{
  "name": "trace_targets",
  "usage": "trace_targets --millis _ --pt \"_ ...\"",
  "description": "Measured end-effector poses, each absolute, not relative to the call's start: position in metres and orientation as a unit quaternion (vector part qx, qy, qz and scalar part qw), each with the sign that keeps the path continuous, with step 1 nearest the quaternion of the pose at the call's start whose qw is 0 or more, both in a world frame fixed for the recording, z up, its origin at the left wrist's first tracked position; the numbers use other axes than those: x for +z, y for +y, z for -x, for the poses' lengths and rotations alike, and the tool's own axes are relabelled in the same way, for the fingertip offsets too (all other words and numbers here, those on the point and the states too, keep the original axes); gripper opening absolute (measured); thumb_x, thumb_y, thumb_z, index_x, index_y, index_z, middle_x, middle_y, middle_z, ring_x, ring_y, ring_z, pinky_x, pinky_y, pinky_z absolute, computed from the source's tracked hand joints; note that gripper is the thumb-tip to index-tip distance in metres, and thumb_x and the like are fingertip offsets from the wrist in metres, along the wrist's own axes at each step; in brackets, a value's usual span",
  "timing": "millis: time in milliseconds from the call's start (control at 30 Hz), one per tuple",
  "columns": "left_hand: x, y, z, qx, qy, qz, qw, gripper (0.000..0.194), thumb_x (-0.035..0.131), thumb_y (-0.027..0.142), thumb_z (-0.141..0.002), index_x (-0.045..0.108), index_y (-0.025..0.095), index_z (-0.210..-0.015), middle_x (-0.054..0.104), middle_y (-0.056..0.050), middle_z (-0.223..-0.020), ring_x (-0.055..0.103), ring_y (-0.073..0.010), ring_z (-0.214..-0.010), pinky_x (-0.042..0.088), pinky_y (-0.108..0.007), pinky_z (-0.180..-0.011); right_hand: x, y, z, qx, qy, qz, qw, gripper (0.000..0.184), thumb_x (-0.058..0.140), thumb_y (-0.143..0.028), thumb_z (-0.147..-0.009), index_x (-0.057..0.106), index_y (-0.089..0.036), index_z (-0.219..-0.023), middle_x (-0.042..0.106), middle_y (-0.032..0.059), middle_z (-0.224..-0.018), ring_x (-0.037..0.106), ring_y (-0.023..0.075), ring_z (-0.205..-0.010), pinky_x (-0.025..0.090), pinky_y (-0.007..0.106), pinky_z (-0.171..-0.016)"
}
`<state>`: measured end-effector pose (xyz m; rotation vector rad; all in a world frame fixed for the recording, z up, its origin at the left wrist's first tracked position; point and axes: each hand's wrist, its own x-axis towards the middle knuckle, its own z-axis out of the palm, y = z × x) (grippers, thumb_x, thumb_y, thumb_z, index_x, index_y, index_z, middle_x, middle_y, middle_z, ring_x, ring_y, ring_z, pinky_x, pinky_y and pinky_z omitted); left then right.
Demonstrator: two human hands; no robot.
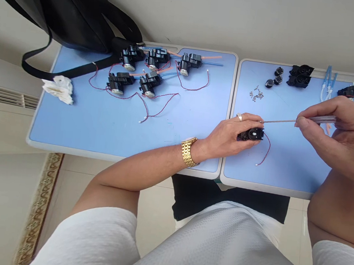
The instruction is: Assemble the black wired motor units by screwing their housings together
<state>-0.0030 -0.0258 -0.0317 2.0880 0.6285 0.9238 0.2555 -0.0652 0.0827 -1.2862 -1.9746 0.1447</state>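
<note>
Screwdriver (317, 120) pinched in the right hand (341, 133), fingers (325, 104) pressed together on the handle, and the tip's right up by the black housing (251, 134)! Left hand (227, 133) grips that housing over the blue table (286, 173), fingers (248, 119) curled across its top, red wire (267, 150) trailing off. Small screws (255, 93) lie just beyond, and five wired housings (150, 83) crowd the next table (170, 140) along.

Blk plastic housing (251, 134) w/ red twisted wire (266, 149) is sitting mid-desk nr front edge of right blue desk (286, 171), thin screwdriver (298, 121) pointing at it, tip just beside its top.
</note>
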Motion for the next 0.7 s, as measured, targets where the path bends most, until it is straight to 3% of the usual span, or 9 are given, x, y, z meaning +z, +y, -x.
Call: trace_targets --millis 300,700 --pt "-0.0338 -0.0251 0.0025 0.383 0.233 -0.815 0.366 0.040 0.078 0.040 -0.104 0.074 0.023 -0.140 0.077 -0.013 -0.145 0.077 -0.0245 -0.133 0.062 -0.041 -0.116 0.0838 -0.0647 -0.2539 0.052 -0.771 0.510 0.378 0.011 0.075 -0.019 -0.091 0.071 -0.027 -0.085 0.077 -0.0067 -0.079 0.068 0.0141 -0.062 0.054 0.033 -0.055" --pt "-0.0330 -0.0250 0.0038 0.372 0.238 -0.812 0.382 0.042 0.077 0.045 -0.105 0.074 0.025 -0.141 0.075 -0.014 -0.148 0.075 -0.0266 -0.136 0.060 -0.045 -0.119 0.0845 -0.0665 -0.2540 0.049 -0.769 0.516 0.374 0.011 0.075 -0.019 -0.091 0.070 -0.026 -0.084 0.077 -0.0073 -0.079 0.069 0.0123 -0.063 0.052 0.030 -0.055"
